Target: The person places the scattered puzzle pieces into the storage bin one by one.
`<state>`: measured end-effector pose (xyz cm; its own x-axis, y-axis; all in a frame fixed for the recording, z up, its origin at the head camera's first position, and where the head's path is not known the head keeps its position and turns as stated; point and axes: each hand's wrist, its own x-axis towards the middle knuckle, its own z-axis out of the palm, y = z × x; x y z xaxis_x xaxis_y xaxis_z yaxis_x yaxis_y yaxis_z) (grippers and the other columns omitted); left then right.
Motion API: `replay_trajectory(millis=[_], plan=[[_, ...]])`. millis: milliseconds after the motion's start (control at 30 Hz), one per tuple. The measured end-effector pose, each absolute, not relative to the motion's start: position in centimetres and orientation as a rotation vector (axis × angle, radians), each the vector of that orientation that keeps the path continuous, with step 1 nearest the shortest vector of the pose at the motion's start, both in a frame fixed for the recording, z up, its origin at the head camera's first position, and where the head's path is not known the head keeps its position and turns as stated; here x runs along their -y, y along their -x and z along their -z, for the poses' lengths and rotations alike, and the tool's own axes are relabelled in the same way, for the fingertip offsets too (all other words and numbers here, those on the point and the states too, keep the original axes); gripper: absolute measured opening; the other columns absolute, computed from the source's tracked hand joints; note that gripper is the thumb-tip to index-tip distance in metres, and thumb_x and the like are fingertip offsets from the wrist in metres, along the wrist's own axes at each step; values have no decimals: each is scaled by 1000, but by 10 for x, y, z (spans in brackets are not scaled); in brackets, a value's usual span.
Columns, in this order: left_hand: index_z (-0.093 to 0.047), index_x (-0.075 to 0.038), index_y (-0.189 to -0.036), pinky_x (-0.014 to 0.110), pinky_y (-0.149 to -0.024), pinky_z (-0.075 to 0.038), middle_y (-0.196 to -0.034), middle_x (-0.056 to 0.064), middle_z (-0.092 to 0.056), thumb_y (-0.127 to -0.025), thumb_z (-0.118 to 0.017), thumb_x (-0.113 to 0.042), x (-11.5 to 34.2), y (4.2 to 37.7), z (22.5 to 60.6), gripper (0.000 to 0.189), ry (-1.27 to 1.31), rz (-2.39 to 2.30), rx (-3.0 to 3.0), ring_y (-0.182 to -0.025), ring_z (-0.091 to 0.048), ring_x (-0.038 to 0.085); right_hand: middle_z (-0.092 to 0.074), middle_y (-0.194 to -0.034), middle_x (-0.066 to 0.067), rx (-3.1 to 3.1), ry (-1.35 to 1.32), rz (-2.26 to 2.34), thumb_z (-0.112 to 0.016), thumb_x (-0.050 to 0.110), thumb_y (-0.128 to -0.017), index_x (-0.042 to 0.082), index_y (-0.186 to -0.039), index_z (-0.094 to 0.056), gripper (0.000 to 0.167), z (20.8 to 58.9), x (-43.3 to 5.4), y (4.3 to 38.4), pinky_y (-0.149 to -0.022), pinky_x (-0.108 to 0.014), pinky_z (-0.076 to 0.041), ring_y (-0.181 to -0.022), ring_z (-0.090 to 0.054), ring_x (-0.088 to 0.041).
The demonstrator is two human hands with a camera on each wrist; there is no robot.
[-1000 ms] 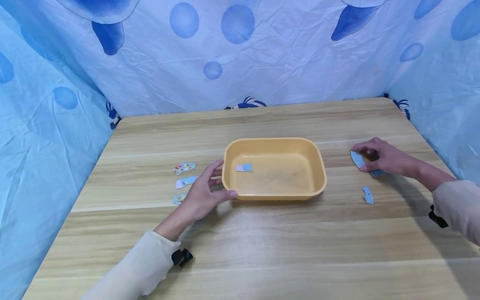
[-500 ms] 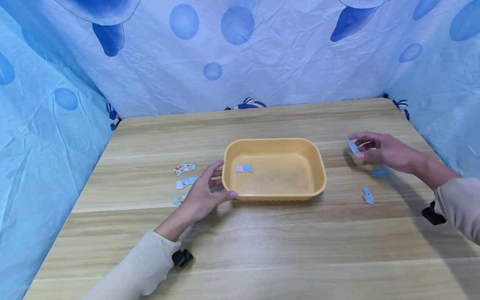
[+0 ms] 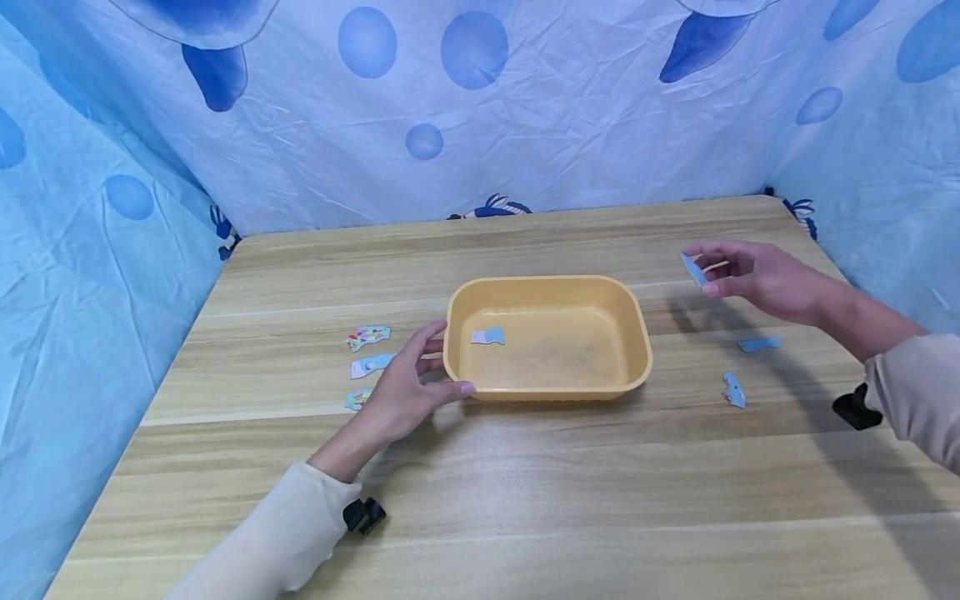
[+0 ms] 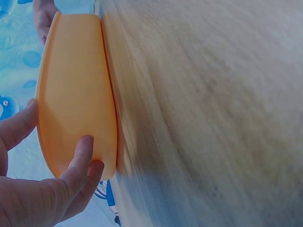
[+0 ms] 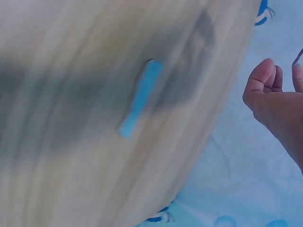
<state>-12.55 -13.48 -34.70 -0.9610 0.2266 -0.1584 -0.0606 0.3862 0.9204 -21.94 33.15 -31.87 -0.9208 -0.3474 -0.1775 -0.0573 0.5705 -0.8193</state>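
Note:
In the head view my left hand (image 3: 408, 387) touches the near left corner of a yellow plastic bin (image 3: 555, 393). Its thumb lies on the front rim and the other fingers spread along the left end; the left wrist view shows fingertips against the outer wall of the bin (image 4: 78, 90). My right hand (image 3: 772, 279) pinches a light blue puzzle piece (image 3: 693, 269) above the table's right side. Beneath that hand lies a narrow blue piece (image 3: 760, 344). Closer to the front is another puzzle piece (image 3: 735, 390). Inside the bin rests a pink and blue piece (image 3: 487, 336).
Left of the bin, three puzzle pieces lie in a column: a multicoloured one (image 3: 367, 337), a pale blue one (image 3: 371, 365) and one partly behind the left hand (image 3: 358, 399). Blue patterned curtains (image 3: 420, 100) enclose the wooden table (image 3: 540, 500) at the back and sides.
My right hand has lifted the light blue puzzle piece off the table and carried it back and slightly left, uncovering the narrow piece below. The left hand and bin have stayed in place.

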Motion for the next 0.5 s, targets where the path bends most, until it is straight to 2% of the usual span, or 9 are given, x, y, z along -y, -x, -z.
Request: replay_trajectory(millis=[300, 500], plan=[[-28, -19, -150, 35, -93, -51, -137, 8, -45, -76, -83, -13, 134, 125, 346, 92, -130, -1612, -2380, -123, -51, 26, -50, -126, -7, -2476, 398, 1259, -62, 10, -94, 5, -144, -39, 56, 294, -303, 225, -82, -22, -50, -106, -53, -10], [-28, -19, -150, 35, -93, -51, -137, 8, -45, -75, -83, -15, 134, 125, 345, 93, -124, -1605, -2384, -122, -52, 25, -50, -131, -5, -2492, 431, 1163, -64, 20, -94, 13, -144, -42, 55, 278, -286, 227, -83, -21, -48, -110, -52, -12]])
